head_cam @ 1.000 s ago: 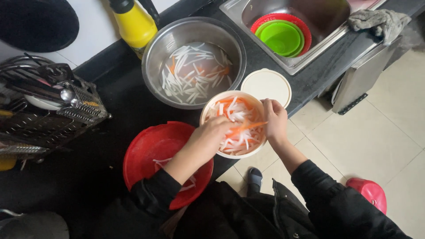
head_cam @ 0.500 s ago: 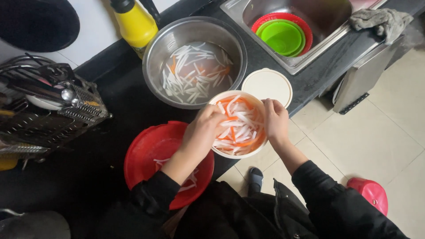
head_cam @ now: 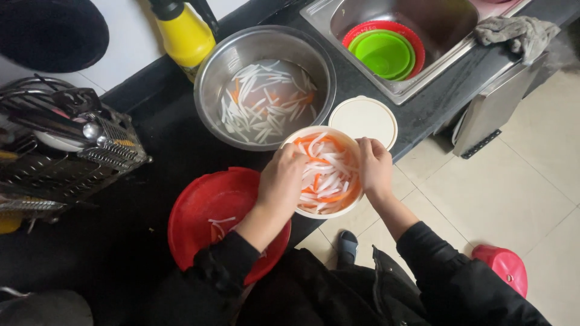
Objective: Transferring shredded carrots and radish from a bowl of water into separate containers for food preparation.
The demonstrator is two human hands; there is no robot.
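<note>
black counter (head_cam: 151,139) | white tub (head_cam: 326,211) of shreds | left hand (head_cam: 283,181), right hand (head_cam: 374,166) gripping

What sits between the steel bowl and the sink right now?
In the head view, only bare black countertop lies between the steel bowl and the sink; the white lid sits nearer the person.

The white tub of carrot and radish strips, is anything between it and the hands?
No. Both hands are right on the white tub: the left hand on its left rim, the right hand on its right rim.

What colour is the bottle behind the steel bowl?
The bottle is yellow with a black top, seen in the head view.
</note>
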